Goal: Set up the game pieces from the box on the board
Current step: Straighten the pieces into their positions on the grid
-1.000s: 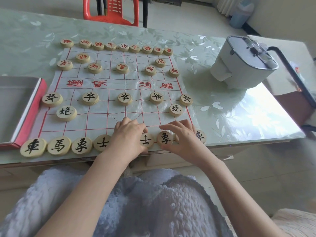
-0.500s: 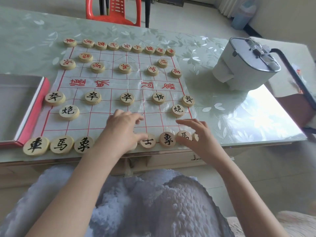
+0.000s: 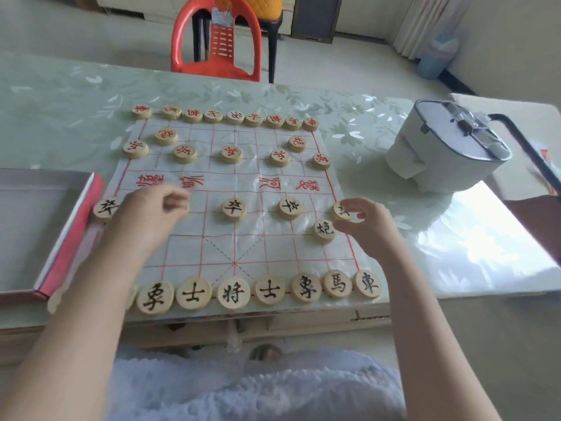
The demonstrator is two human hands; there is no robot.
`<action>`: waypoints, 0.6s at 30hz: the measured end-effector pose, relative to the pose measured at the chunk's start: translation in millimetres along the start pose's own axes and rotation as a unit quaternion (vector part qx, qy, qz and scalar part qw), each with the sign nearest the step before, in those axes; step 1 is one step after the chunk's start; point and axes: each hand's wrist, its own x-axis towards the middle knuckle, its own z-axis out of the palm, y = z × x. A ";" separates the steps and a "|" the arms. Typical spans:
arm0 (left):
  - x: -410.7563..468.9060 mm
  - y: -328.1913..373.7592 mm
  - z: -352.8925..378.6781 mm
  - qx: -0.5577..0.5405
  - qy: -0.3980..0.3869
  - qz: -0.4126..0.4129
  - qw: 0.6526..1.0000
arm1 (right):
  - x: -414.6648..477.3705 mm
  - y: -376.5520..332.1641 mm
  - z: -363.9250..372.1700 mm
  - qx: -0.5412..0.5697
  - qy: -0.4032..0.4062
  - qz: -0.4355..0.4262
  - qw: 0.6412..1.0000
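A thin white board [image 3: 243, 241] with red lines lies on the table. Red-lettered pieces [image 3: 234, 117] stand along its far side, and black-lettered pieces [image 3: 233, 293] line its near edge. My left hand [image 3: 151, 217] is blurred over the left of the black soldier row, its fingers curled; it hides the pieces under it. Beside it one soldier [image 3: 104, 208] shows. My right hand [image 3: 364, 223] hovers at the board's right edge, fingers loosely curved at the rightmost soldier [image 3: 340, 211], just above the black cannon [image 3: 324, 230].
The open red-rimmed box [image 3: 68, 238] lies left of the board, touching its edge. A white lidded appliance [image 3: 443, 150] with a dark handle stands at the right. A red plastic chair [image 3: 217, 44] is behind the table. The table's near edge runs just below the black row.
Both hands have left the near row and moved up to the soldier row, the left one leftward, the right one rightward. The near row now shows fully lined up. The camera tilted up.
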 end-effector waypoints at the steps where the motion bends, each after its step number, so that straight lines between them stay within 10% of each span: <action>1: -0.4 -19.0 -8.3 -0.010 0.006 -0.035 0.999 | -0.7 -2.3 7.6 0.004 0.010 -0.001 1.000; 6: -11.7 -78.8 -49.3 -0.025 0.090 -0.123 0.988 | -20.6 -11.3 19.4 0.019 0.034 -0.023 0.999; 18: -10.9 -76.2 -34.9 0.028 0.018 -0.079 0.996 | -23.9 -4.3 17.2 0.019 0.023 0.024 0.999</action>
